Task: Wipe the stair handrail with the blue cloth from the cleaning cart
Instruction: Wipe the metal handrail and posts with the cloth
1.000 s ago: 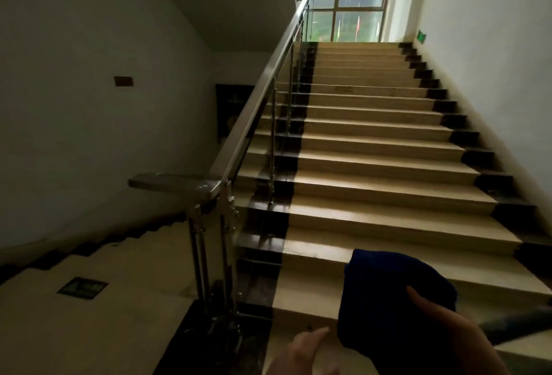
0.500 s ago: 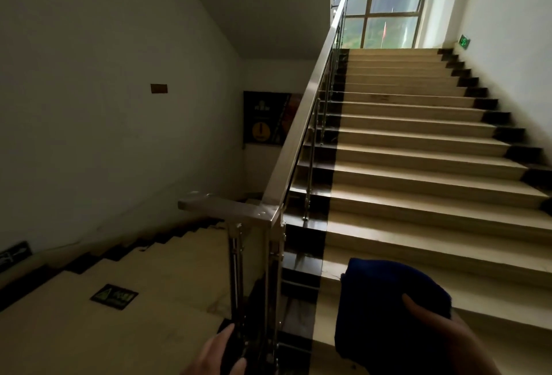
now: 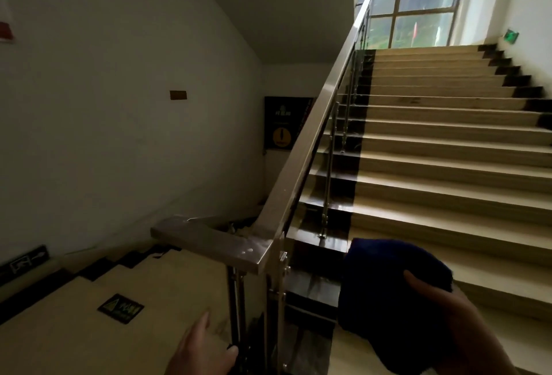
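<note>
Right hand (image 3: 469, 324) grips blue cloth (image 3: 385, 294), apart from handrail (image 3: 221, 243) corner.

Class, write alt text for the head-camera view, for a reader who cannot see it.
The right hand holds a bunched blue cloth just right of the steel handrail, near its lower end and not touching it. The left hand is open at lower left; tan stairs climb to a bright window.

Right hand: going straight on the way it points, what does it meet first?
Likely the handrail at its bottom corner: the right hand points the blue cloth up-left at it, with nothing visible between. Depth is unclear; the posts below could come first.
</note>
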